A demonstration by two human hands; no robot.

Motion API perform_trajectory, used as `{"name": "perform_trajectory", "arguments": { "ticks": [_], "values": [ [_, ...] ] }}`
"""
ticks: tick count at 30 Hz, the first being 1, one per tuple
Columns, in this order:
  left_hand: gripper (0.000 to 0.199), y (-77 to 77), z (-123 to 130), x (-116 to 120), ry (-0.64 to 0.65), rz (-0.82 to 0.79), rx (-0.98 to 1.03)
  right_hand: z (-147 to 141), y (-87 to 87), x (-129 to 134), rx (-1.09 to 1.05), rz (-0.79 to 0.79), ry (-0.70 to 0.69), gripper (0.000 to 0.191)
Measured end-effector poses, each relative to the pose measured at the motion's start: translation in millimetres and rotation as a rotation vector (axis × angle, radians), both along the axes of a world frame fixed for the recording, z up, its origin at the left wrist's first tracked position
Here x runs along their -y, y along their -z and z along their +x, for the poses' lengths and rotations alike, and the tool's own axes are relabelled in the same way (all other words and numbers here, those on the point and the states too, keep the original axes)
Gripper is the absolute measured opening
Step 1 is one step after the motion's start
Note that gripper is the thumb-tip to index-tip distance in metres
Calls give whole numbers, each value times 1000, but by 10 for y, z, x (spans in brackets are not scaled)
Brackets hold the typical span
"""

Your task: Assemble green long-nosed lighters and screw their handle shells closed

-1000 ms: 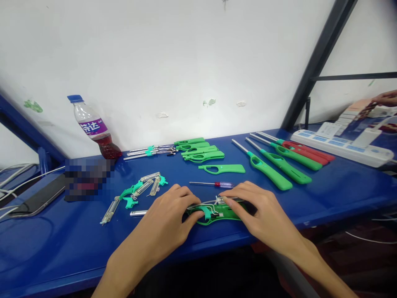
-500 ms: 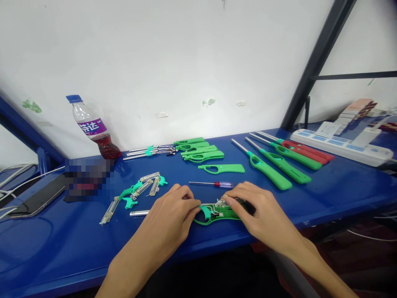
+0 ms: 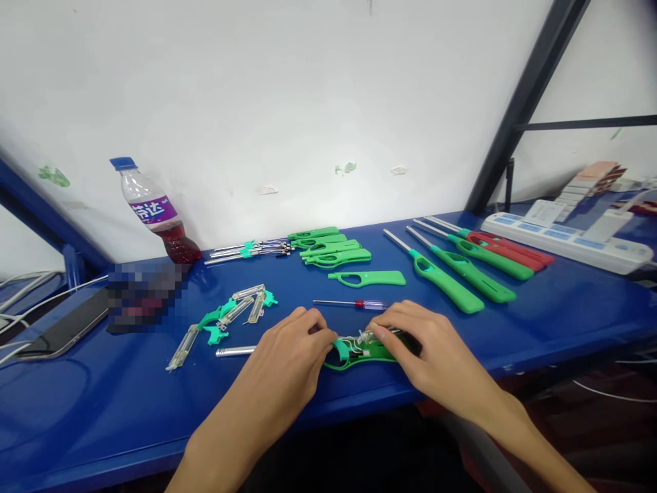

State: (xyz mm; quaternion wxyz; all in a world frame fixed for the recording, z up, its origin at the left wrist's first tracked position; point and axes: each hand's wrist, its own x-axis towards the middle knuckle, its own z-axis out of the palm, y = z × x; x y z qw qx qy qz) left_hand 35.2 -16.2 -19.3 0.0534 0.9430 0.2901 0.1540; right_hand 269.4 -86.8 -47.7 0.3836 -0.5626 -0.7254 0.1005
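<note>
An opened green utility lighter (image 3: 380,352) lies on the blue table, with wires and a teal trigger (image 3: 341,350) showing inside. My left hand (image 3: 290,352) has its fingers closed on the lighter's front part, beside the trigger. Its metal tube (image 3: 235,352) sticks out to the left beneath that hand. The fingers of my right hand (image 3: 426,342) pinch a clear fuel tank (image 3: 365,336) over the handle half; the tank's rear is hidden by the fingers. Just beyond lies a screwdriver (image 3: 369,305) with a clear and red handle.
Loose clear tanks (image 3: 236,311) and teal triggers (image 3: 215,335) lie to the left. Behind are metal tubes with wires (image 3: 249,250) and green casing halves (image 3: 336,257). Whole lighters (image 3: 446,284), a power strip (image 3: 564,239), a bottle (image 3: 154,209) and a phone (image 3: 66,325) surround the work.
My left hand has shifted slightly to the right, toward the trigger. The right hand keeps its pinch on the tank with hardly any movement.
</note>
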Motion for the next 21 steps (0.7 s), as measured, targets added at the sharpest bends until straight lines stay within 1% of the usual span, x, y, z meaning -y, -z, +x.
{"name": "perform_trajectory", "arguments": {
  "ticks": [4,11,21],
  "values": [
    [27,20,0,6,-1,-14,-2,-2,-1,1,0,-8,-12,25],
    [27,4,0,8,5,34,-15,-11,-16,7,3,-1,-21,26],
    [19,8,14,5,-4,40,-40,-16,-12,3,-3,0,-17,25]
  ]
}}
